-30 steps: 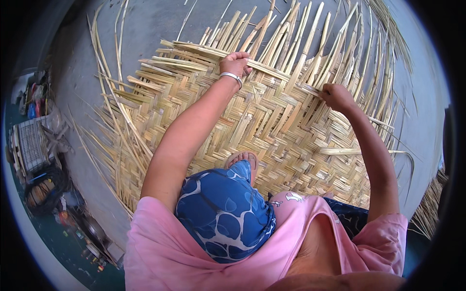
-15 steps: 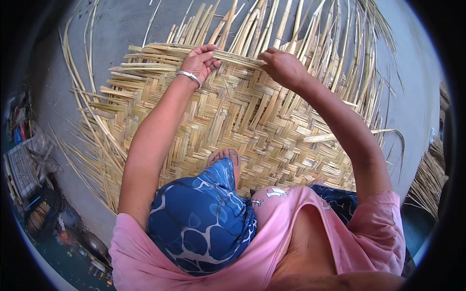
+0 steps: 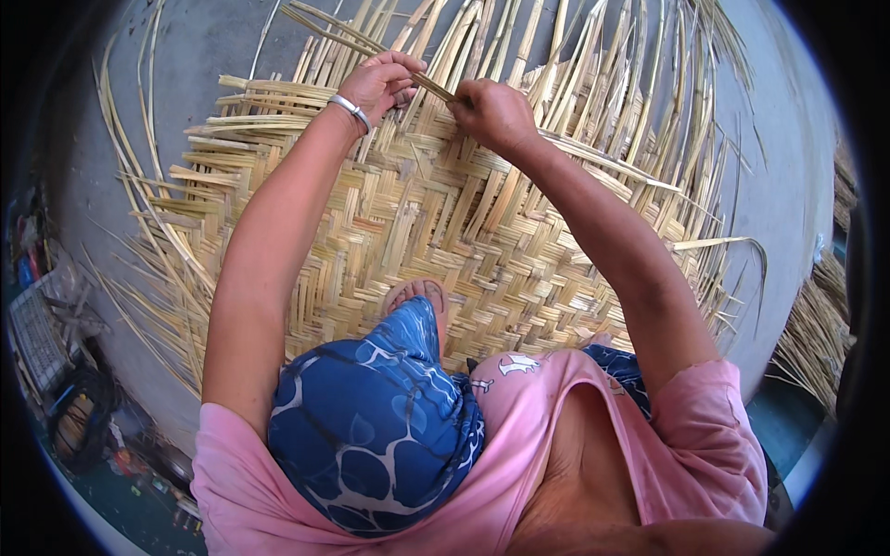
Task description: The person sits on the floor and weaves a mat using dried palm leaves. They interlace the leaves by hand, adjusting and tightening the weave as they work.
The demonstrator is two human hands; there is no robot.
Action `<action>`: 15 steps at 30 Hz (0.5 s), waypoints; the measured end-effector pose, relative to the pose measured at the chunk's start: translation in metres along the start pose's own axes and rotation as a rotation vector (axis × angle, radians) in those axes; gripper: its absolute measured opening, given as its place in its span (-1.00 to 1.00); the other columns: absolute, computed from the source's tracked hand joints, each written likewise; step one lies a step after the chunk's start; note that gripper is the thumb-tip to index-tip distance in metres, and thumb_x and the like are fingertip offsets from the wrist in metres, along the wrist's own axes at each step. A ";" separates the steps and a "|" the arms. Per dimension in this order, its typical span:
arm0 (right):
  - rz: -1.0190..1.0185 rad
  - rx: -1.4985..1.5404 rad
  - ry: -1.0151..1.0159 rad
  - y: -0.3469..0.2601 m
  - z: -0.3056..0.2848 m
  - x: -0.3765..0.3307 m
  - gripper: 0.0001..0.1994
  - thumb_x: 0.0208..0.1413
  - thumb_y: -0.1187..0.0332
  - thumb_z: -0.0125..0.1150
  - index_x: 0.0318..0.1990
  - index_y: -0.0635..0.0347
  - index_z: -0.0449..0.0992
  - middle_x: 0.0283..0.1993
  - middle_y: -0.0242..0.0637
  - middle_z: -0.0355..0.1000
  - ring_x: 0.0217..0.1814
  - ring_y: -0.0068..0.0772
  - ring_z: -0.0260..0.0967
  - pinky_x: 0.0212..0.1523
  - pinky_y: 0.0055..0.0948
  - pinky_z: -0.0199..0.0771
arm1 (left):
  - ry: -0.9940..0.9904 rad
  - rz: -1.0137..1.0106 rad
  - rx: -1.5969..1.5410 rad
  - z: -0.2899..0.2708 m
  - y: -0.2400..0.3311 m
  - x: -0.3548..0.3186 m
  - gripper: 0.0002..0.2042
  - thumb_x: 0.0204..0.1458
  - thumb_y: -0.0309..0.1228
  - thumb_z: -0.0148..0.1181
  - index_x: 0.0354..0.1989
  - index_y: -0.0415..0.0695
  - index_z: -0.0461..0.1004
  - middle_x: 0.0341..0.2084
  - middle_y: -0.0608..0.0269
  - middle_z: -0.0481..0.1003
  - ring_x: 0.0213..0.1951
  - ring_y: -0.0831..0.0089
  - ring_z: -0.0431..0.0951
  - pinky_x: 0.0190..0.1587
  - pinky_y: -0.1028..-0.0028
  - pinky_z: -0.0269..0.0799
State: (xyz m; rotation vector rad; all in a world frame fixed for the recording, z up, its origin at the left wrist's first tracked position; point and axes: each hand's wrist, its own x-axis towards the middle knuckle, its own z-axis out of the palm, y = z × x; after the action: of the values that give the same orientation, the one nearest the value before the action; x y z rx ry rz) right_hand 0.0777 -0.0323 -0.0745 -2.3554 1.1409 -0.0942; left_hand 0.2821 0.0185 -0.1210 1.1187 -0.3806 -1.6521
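Between my hands, over the far part of a woven mat [image 3: 408,213], a small bundle of split reed strips [image 3: 432,88] is held at a slant. My left hand [image 3: 378,82], with a silver bangle on its wrist, pinches the strips, and their free ends stick out to the upper left. My right hand [image 3: 493,113] is closed around the strips at their lower right. The mat has a zigzag weave of pale yellow strips. Unwoven upright strips [image 3: 528,46] fan out beyond its far edge. My bare fingertips on the right are partly hidden.
My foot in a sandal [image 3: 422,295] rests on the mat. Loose long strips [image 3: 153,185] lie on the grey floor [image 3: 79,167] to the left. A bundle of thin stalks [image 3: 816,324] lies at far right. At far left are a rack [image 3: 39,338] and a dark coil [image 3: 82,417].
Both hands have shifted left and slightly up. The strips, which lay nearly level along the weave, are now tilted, with their left ends raised to the upper left.
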 end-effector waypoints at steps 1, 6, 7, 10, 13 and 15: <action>0.030 0.021 0.036 0.000 0.002 -0.001 -0.81 -0.03 0.18 0.15 -0.43 0.07 0.54 -0.51 -0.24 0.47 -0.42 -0.11 0.44 -0.38 -0.18 0.41 | 0.006 -0.007 0.028 0.002 0.000 0.002 -0.89 0.02 -0.60 -0.03 -0.31 -0.18 0.42 -0.28 0.19 0.50 -0.20 0.45 0.51 -0.08 0.46 0.42; 0.212 0.217 0.056 0.003 -0.003 -0.003 -0.77 -0.04 0.17 0.13 -0.41 0.14 0.53 -0.52 -0.18 0.49 -0.42 -0.12 0.46 -0.34 -0.22 0.42 | 0.012 -0.011 0.257 0.012 0.000 0.008 -0.85 -0.01 -0.48 0.12 -0.25 -0.20 0.41 -0.40 0.29 0.45 -0.38 0.59 0.47 -0.26 0.64 0.42; 0.215 0.250 0.081 0.005 -0.001 -0.003 -0.76 -0.05 0.17 0.13 -0.40 0.15 0.52 -0.51 -0.16 0.49 -0.41 -0.12 0.46 -0.34 -0.22 0.42 | 0.073 -0.012 0.363 0.017 0.000 0.012 -0.81 -0.02 -0.44 0.17 -0.24 -0.22 0.41 -0.41 0.29 0.45 -0.39 0.61 0.46 -0.28 0.65 0.41; 0.229 0.338 0.145 0.009 0.004 -0.005 -0.73 -0.08 0.16 0.14 -0.39 0.21 0.51 -0.50 -0.12 0.48 -0.41 -0.11 0.46 -0.32 -0.23 0.43 | 0.209 0.020 0.766 0.029 0.004 0.024 -0.55 -0.15 -0.21 0.38 -0.19 -0.25 0.41 -0.46 0.30 0.44 -0.47 0.58 0.45 -0.37 0.61 0.42; 0.258 0.402 0.170 0.010 0.005 -0.008 -0.70 -0.12 0.17 0.15 -0.40 0.27 0.48 -0.49 -0.07 0.47 -0.41 -0.10 0.45 -0.31 -0.26 0.43 | 0.109 -0.097 1.003 0.026 -0.003 0.046 -0.48 -0.22 -0.23 0.42 -0.12 -0.28 0.41 -0.34 0.15 0.52 -0.41 0.40 0.53 -0.31 0.45 0.46; 0.277 0.442 0.176 0.009 0.004 -0.011 -0.70 -0.14 0.18 0.14 -0.42 0.31 0.46 -0.49 -0.05 0.46 -0.42 -0.10 0.44 -0.31 -0.29 0.42 | 0.083 -0.181 0.943 0.033 -0.001 0.045 -0.47 -0.23 -0.30 0.42 -0.10 -0.32 0.39 -0.28 0.10 0.52 -0.37 0.41 0.55 -0.29 0.44 0.48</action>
State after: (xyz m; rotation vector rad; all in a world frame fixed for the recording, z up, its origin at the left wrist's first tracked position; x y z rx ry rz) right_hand 0.0654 -0.0265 -0.0802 -1.8144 1.3584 -0.4173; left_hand 0.2545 -0.0297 -0.1267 1.9426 -1.0974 -1.5855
